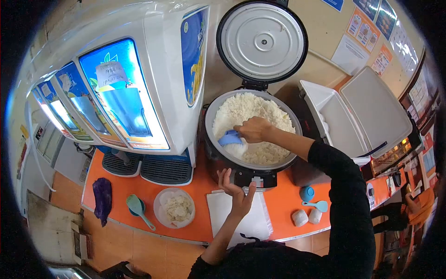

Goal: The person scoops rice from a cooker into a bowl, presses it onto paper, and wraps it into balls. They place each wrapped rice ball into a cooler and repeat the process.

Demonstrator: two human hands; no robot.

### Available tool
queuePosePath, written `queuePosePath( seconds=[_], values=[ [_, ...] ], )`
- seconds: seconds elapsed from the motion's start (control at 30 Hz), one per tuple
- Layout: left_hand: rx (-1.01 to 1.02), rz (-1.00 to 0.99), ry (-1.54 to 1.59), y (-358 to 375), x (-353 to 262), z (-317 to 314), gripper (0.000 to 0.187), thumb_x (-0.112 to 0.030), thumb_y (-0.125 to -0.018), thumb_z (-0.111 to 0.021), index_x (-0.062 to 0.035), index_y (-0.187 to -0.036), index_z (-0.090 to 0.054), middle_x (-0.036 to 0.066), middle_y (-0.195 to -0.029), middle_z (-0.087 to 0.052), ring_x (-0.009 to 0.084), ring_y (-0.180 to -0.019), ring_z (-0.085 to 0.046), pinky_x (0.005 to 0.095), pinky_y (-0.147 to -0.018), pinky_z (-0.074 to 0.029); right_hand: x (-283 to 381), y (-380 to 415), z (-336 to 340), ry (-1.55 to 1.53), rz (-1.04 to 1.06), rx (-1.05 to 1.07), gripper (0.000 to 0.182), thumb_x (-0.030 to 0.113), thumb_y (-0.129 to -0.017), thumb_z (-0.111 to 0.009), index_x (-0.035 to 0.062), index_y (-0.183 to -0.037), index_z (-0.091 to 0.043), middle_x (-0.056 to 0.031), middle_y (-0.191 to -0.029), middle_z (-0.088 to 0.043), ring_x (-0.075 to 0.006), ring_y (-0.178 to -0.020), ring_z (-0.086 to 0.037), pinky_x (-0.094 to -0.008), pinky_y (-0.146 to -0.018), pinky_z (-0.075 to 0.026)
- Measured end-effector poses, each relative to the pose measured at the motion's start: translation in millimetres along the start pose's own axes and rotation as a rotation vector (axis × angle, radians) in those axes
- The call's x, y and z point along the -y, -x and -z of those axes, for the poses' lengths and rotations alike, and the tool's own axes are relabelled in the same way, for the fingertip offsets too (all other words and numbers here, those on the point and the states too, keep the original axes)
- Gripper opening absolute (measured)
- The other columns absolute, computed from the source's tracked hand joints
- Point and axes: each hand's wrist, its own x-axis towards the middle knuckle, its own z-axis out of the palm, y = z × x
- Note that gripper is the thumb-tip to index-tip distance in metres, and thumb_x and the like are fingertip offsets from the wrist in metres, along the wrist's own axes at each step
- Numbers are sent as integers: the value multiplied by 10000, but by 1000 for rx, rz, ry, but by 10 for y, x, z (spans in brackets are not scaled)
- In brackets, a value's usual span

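Note:
A large rice cooker (210, 144) stands with its round lid (262, 42) raised, full of white rice (260, 111). My right hand (254, 129) reaches into it, fingers closed on a blue scoop (230, 138) that sits in the rice at the left side. Part of the scoop is hidden under the fingers. At the cooker's front, by the latch, my left hand (237, 191) is open with fingers apart and holds nothing. Below that hand lies a stack of white paper sheets (223, 215) on the orange counter (200, 223).
Left of the papers are a bowl of rice (161, 211), a green spoon (141, 211) and a purple cloth (102, 200). A drink dispenser (162, 69) towers there. To the right stand a blue cup (306, 193), a light-blue paddle (317, 205), wrapped bundles (299, 217) and an open white bin (335, 111).

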Motion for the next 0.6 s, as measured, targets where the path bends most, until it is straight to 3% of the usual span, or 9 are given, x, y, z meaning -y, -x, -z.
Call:
queuePosePath(
  seconds=[0.27, 0.43, 0.53, 0.6],
  values=[
    [-9, 13, 6, 12, -37, -24, 820, -325, -899, -639, -3, -1417, -91, 191, -1395, -105, 393, -1376, -25, 562, -1116, -29, 50, 985, 143, -270, -100, 150, 380, 330, -894, -583, 54, -1155, -590, -251, -867, -662, -414, -864, -658, -498, -776, -512],
    [17, 16, -2, 12, 30, 9, 832, -323, -899, -638, 0, -1418, -73, 197, -1395, -99, 392, -1380, -8, 572, -1114, -20, -334, 797, 265, -385, -13, 239, 384, 349, -897, -575, 91, -1181, -592, -244, -904, -663, -426, -889, -644, -504, -797, -502],
    [31, 71, 15, 29, 21, 10, 838, -327, -899, -639, -4, -1418, -66, 196, -1390, -92, 399, -1380, 0, 570, -1114, -20, -327, 548, 408, -146, -240, -3, 323, 312, -895, -586, 91, -1130, -582, -187, -946, -675, -385, -791, -672, -484, -684, -524],
    [56, 45, -27, 20, 10, 20, 849, -344, -895, -643, -8, -1417, -63, 193, -1386, -89, 400, -1380, 3, 566, -1113, -23, -192, 263, -146, 79, -190, -384, 297, 175, -841, -581, 57, -1112, -558, -199, -837, -673, -339, -683, -678, -444, -594, -543]
  ],
)
